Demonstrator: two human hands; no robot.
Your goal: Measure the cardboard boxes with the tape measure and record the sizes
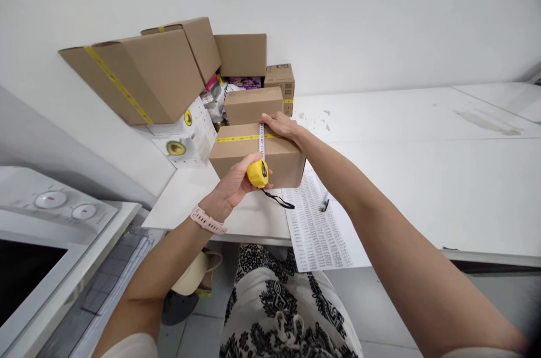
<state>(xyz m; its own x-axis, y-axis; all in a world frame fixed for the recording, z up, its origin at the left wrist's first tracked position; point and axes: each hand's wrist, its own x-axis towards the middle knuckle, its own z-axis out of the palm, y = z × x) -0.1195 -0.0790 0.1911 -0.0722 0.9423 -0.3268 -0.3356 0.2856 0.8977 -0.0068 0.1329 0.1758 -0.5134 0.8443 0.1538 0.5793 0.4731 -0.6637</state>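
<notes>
- In your left hand [230, 186], the tape measure [257, 173] has a yellow plastic case, smooth and slightly glossy.
- Its blade [261, 141], running up to your right hand [281, 126], looks white and matt, with fine printed marks.
- Under both hands, the cardboard box [283, 163] is brown and matt, and the yellow tape strip [234, 138] across it has a faint sheen.
- On your left wrist, the pink watch band [207, 221] looks like soft, matt rubber.
- Beneath your right forearm, the printed sheet [316, 228] is thin matt paper on a smooth white table [422, 177].
</notes>
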